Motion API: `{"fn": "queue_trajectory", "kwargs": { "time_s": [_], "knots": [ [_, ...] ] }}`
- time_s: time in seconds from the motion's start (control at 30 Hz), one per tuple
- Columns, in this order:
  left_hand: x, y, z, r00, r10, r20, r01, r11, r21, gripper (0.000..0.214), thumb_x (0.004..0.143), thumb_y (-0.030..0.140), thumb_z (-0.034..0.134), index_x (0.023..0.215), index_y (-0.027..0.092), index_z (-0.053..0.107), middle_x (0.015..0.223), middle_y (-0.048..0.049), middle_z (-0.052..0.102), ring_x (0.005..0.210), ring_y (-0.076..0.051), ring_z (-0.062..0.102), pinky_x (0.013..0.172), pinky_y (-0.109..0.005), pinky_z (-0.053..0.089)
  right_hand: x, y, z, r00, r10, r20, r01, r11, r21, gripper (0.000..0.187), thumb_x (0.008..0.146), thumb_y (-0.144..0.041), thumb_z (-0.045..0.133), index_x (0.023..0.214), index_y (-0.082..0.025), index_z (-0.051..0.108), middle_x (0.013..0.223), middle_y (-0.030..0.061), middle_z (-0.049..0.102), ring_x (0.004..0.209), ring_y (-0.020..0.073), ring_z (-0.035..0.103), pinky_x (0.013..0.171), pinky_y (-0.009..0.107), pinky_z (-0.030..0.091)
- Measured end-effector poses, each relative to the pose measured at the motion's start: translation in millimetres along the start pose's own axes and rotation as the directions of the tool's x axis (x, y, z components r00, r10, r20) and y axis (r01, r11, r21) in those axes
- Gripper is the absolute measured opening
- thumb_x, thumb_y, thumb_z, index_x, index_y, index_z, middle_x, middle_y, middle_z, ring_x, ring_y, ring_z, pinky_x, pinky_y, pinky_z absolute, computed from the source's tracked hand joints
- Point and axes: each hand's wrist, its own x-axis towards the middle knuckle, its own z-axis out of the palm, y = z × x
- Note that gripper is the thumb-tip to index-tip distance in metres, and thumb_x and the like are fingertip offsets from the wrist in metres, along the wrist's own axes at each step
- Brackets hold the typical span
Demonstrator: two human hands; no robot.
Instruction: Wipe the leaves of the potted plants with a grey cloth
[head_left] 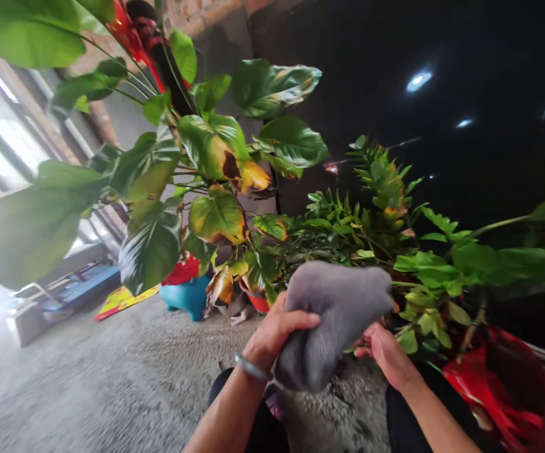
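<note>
Gripping a bunched grey cloth (336,308) with the left hand (279,330), pressing one digit across its near side and holding it off the floor (112,377), in front of the plants and above the gap between the knees. Wearing a pale bangle (252,368) on the left wrist. Bringing the right hand (390,355) close to the lower right edge of the cloth, curling the fingers, partly hiding the tips among cloth and leaves; not being able to tell whether touching the cloth or pinching anything there. Wearing dark trousers (265,434), spreading the knees apart on either side of the cloth.

Facing a tall plant (218,217) with broad leaves, seeing several of them yellowing and browning at the edges, and a strip of red wrapping (133,38) up by its stem. Looking past the cloth at a lower bushy plant (381,189) and, farther right, at a light-green leafy plant (428,270) rising near a red bag (503,371). Facing also a dark glossy panel (348,56) behind the greenery, catching spots of light in it. Having on the left a blue container (185,299) under the big leaves, a yellow and red sheet (126,302) lying flat just beside it, and a bright barred window (12,126) beyond.
</note>
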Motion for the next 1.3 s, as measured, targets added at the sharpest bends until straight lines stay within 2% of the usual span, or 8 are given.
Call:
{"fn": "queue_trajectory", "kwargs": {
  "time_s": [0.13, 0.27, 0.37, 0.6, 0.8, 0.97, 1.1, 1.3],
  "knots": [
    [37.9, -6.0, 10.0, 0.985, 0.063, -0.162, -0.070, 0.997, -0.036, 0.030, 0.055, 0.021, 0.073, 0.084, 0.015, 0.068, 0.069, -0.0005, 0.068, 0.061, -0.017, 0.060, 0.059, -0.029, 0.049, 0.6, -2.8, -1.9, 0.989, 0.121, 0.089, -0.125, 0.991, 0.042, 0.037, 0.067, -0.052, 0.073, 0.080, -0.017, 0.077, 0.084, 0.0112, 0.077, 0.063, 0.0194, 0.067, 0.049, 0.027, 0.050],
    [29.5, -45.1, -7.6, 0.984, -0.174, 0.024, 0.162, 0.953, 0.256, 0.016, 0.051, 0.014, 0.069, 0.067, 0.015, 0.071, 0.058, -0.0012, 0.066, 0.052, -0.016, 0.055, 0.052, -0.027, 0.042, 4.7, 2.9, -7.9, 0.986, 0.166, -0.003, -0.166, 0.986, 0.034, 0.037, 0.072, -0.053, 0.070, 0.062, -0.017, 0.070, 0.061, 0.0081, 0.070, 0.049, 0.0171, 0.062, 0.045, 0.027, 0.048],
    [3.0, -39.7, -23.0, 0.952, -0.266, 0.151, 0.221, 0.940, 0.258, 0.021, 0.051, 0.014, 0.070, 0.071, 0.018, 0.073, 0.064, -0.0014, 0.070, 0.056, -0.017, 0.059, 0.056, -0.026, 0.045, 6.5, 4.6, -10.8, 0.980, 0.184, -0.072, -0.183, 0.983, 0.028, 0.041, 0.073, -0.054, 0.069, 0.054, -0.017, 0.065, 0.047, 0.0048, 0.063, 0.040, 0.0146, 0.055, 0.043, 0.026, 0.046],
    [22.2, 9.2, 2.7, 0.992, 0.119, 0.028, -0.116, 0.989, -0.092, 0.035, 0.055, 0.021, 0.069, 0.089, 0.014, 0.071, 0.073, -0.0016, 0.072, 0.069, -0.020, 0.066, 0.065, -0.029, 0.051, 0.7, -9.1, -0.4, 0.983, 0.181, -0.041, -0.176, 0.979, 0.099, 0.040, 0.073, -0.052, 0.068, 0.066, -0.014, 0.073, 0.063, 0.0099, 0.073, 0.050, 0.0163, 0.063, 0.048, 0.027, 0.050],
    [20.3, -61.8, -16.5, 0.982, -0.190, 0.018, 0.180, 0.953, 0.243, 0.016, 0.053, 0.015, 0.072, 0.069, 0.017, 0.072, 0.060, 0.0003, 0.068, 0.053, -0.016, 0.057, 0.053, -0.027, 0.044, 2.0, -0.4, -10.2, 0.985, 0.163, -0.061, -0.161, 0.986, 0.029, 0.037, 0.077, -0.050, 0.064, 0.069, -0.015, 0.074, 0.067, 0.0100, 0.074, 0.050, 0.0169, 0.064, 0.046, 0.026, 0.048],
    [-16.9, -44.1, -43.3, 0.958, -0.261, 0.115, 0.236, 0.952, 0.197, 0.024, 0.056, 0.023, 0.077, 0.079, 0.016, 0.076, 0.071, -0.0038, 0.073, 0.064, -0.019, 0.064, 0.062, -0.027, 0.049, 9.5, 1.1, -15.3, 0.984, 0.150, -0.095, -0.151, 0.989, 0.005, 0.038, 0.071, -0.052, 0.070, 0.065, -0.014, 0.072, 0.061, 0.0108, 0.072, 0.047, 0.0172, 0.063, 0.047, 0.028, 0.049],
    [-15.7, -25.2, -28.2, 0.988, -0.110, -0.107, 0.110, 0.994, -0.007, 0.038, 0.060, 0.034, 0.083, 0.091, 0.017, 0.070, 0.077, -0.0040, 0.073, 0.069, -0.021, 0.066, 0.064, -0.030, 0.052, 5.1, -1.3, -9.4, 0.982, 0.138, -0.128, -0.136, 0.990, 0.026, 0.032, 0.072, -0.050, 0.069, 0.071, -0.018, 0.070, 0.065, 0.0089, 0.073, 0.051, 0.0188, 0.064, 0.048, 0.029, 0.049],
    [-13.6, -73.5, 13.1, 0.889, -0.224, -0.400, 0.112, 0.952, -0.284, 0.035, 0.071, 0.041, 0.077, 0.093, 0.018, 0.062, 0.086, -0.0067, 0.072, 0.092, -0.026, 0.067, 0.080, -0.034, 0.052, -66.2, 3.7, 30.9, 0.958, 0.196, 0.208, -0.236, 0.954, 0.188, 0.060, 0.063, -0.062, 0.074, 0.108, -0.021, 0.070, 0.106, 0.0127, 0.076, 0.105, 0.0307, 0.067, 0.087, 0.044, 0.051]
  ]
}}
